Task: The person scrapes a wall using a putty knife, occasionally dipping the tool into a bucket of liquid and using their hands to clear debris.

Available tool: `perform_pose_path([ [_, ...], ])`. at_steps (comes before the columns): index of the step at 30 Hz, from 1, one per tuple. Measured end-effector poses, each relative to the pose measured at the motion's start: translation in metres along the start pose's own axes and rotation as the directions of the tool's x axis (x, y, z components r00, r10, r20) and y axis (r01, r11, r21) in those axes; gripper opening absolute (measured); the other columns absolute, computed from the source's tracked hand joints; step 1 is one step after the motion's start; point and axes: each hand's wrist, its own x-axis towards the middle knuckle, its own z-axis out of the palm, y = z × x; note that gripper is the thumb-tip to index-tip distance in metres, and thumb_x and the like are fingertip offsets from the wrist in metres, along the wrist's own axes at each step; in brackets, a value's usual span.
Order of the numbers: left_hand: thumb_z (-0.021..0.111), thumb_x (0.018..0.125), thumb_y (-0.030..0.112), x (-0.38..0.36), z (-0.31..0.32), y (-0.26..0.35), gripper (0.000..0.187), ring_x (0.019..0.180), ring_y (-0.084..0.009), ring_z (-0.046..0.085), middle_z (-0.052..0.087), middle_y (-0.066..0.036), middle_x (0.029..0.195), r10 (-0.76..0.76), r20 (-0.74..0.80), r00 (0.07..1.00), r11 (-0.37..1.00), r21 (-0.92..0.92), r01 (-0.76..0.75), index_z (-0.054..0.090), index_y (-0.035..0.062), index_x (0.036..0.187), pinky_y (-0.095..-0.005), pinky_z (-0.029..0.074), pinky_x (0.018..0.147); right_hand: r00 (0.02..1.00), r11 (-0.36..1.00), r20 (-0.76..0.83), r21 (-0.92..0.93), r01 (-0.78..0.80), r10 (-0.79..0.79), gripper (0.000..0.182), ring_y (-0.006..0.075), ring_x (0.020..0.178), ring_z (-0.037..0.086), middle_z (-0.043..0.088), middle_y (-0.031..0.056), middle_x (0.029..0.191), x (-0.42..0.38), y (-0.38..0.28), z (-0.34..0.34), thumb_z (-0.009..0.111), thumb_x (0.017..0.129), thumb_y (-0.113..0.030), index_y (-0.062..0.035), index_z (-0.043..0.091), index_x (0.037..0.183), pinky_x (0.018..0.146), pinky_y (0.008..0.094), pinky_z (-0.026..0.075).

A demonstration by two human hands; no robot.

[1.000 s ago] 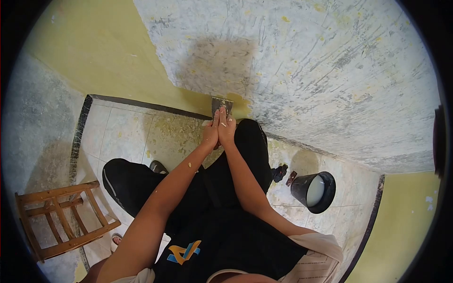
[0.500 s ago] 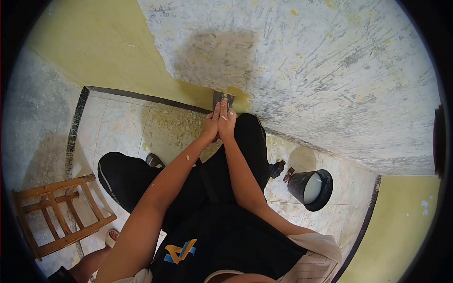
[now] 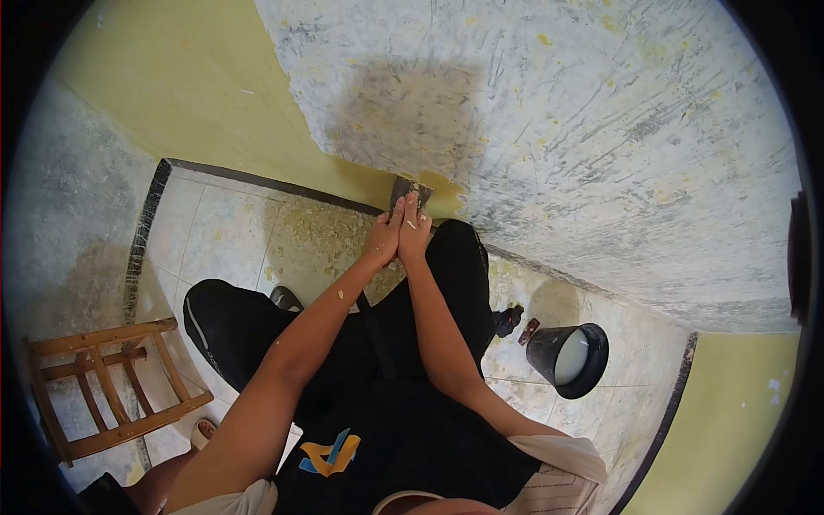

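Both of my hands are together on a wide metal scraper, its blade against the wall at the lower edge of the bare patch. My left hand presses in from the left, fingers along the tool. Alongside it, my right hand is closed on the scraper with fingers pointing up the blade. The handle is hidden under my palms. Yellow paint borders the blade, and the scraped wall above is whitish grey. Small paint flakes stick to my hands and left forearm.
Paint chips litter the tiled floor left of my hands. A black bucket with whitish liquid stands at right, near a reddish-brown block and a dark crumpled item. A wooden stool and another person's foot are lower left.
The view has shifted slightly, so wall, floor and bucket appear a little lower. Both hands remain on the scraper at nearly the same spot on the wall.
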Motion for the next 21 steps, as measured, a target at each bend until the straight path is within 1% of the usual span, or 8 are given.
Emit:
perform_pose_path([
  [4,0.042,0.095,0.081,0.013,0.000,-0.014,0.097,0.048,-0.0205,0.057,0.065,-0.012,0.068,0.070,-0.115,0.991,0.993,0.106,-0.058,0.061,-0.0119,0.117,-0.0345,0.045,0.048,0.998,0.989,-0.017,0.134,-0.059,0.062,0.045,0.0161,0.057,0.060,0.057,0.0057,0.064,-0.003,-0.007,0.005,0.057,0.108,-0.027,-0.0047,0.047,0.070,0.054,0.0342,0.051],
  [7,0.041,0.093,0.083,-0.001,0.000,0.002,0.106,0.062,-0.0218,0.064,0.069,-0.017,0.083,-0.027,-0.004,1.000,1.000,0.011,0.027,0.054,-0.0144,0.133,-0.0349,0.050,0.057,0.999,0.999,0.035,0.044,0.014,-0.016,0.044,0.0168,0.057,0.061,0.058,0.0066,0.065,0.007,0.009,-0.010,0.057,0.108,-0.026,-0.0031,0.049,0.071,0.054,0.0351,0.052],
  [9,0.041,0.094,0.083,0.003,0.003,0.008,0.109,0.085,-0.0224,0.069,0.069,-0.023,0.104,-0.139,0.168,0.976,0.985,-0.081,0.154,0.045,-0.0129,0.146,-0.0339,0.054,0.069,0.997,0.997,0.046,-0.039,0.060,-0.058,0.044,0.0169,0.057,0.061,0.058,0.0067,0.065,0.008,-0.001,-0.012,0.056,0.108,-0.026,-0.0025,0.050,0.072,0.054,0.0358,0.052],
  [12,0.039,0.095,0.082,-0.012,0.011,0.023,0.104,0.101,-0.0235,0.067,0.066,-0.023,0.118,-0.131,0.157,0.979,0.965,-0.208,0.162,0.048,-0.0085,0.145,-0.0347,0.055,0.080,0.999,0.982,0.014,-0.184,0.037,-0.035,0.045,0.0169,0.056,0.061,0.058,0.0074,0.065,0.001,-0.029,-0.003,0.057,0.108,-0.027,-0.0015,0.049,0.072,0.052,0.0372,0.052],
  [15,0.039,0.097,0.080,-0.001,0.013,0.012,0.097,0.101,-0.0251,0.067,0.066,-0.020,0.122,-0.075,0.107,0.991,0.971,-0.220,0.097,0.053,-0.0048,0.143,-0.0362,0.054,0.083,0.997,0.969,0.001,-0.235,0.076,-0.078,0.045,0.0139,0.056,0.058,0.057,0.0078,0.065,0.007,-0.017,-0.006,0.058,0.107,-0.028,-0.0006,0.049,0.072,0.050,0.0364,0.049],
  [17,0.039,0.097,0.079,0.013,-0.001,0.021,0.097,0.106,-0.0240,0.066,0.064,-0.019,0.127,-0.018,0.117,0.993,0.987,-0.155,0.036,0.050,-0.0056,0.144,-0.0357,0.053,0.087,0.977,0.917,0.057,-0.337,0.213,-0.206,0.048,0.0114,0.056,0.054,0.060,0.0088,0.066,0.015,-0.017,-0.003,0.059,0.107,-0.030,0.0006,0.051,0.072,0.049,0.0344,0.044],
  [19,0.038,0.098,0.078,-0.001,-0.012,0.039,0.098,0.111,-0.0229,0.064,0.063,-0.018,0.132,0.034,0.129,0.991,0.996,-0.091,-0.023,0.047,-0.0065,0.146,-0.0352,0.052,0.092,0.981,0.953,0.060,-0.235,0.192,-0.183,0.049,0.0103,0.056,0.053,0.060,0.0078,0.065,0.027,0.000,0.003,0.059,0.107,-0.032,0.0010,0.051,0.072,0.049,0.0338,0.042],
  [21,0.041,0.098,0.078,-0.019,-0.009,0.058,0.094,0.107,-0.0271,0.067,0.067,-0.022,0.124,0.074,0.058,0.996,0.982,-0.176,-0.063,0.058,-0.0045,0.139,-0.0367,0.053,0.088,0.982,0.974,0.057,-0.127,0.186,-0.180,0.050,0.0091,0.056,0.051,0.059,0.0069,0.064,0.029,0.000,0.007,0.058,0.108,-0.033,0.0015,0.052,0.072,0.049,0.0332,0.041],
])
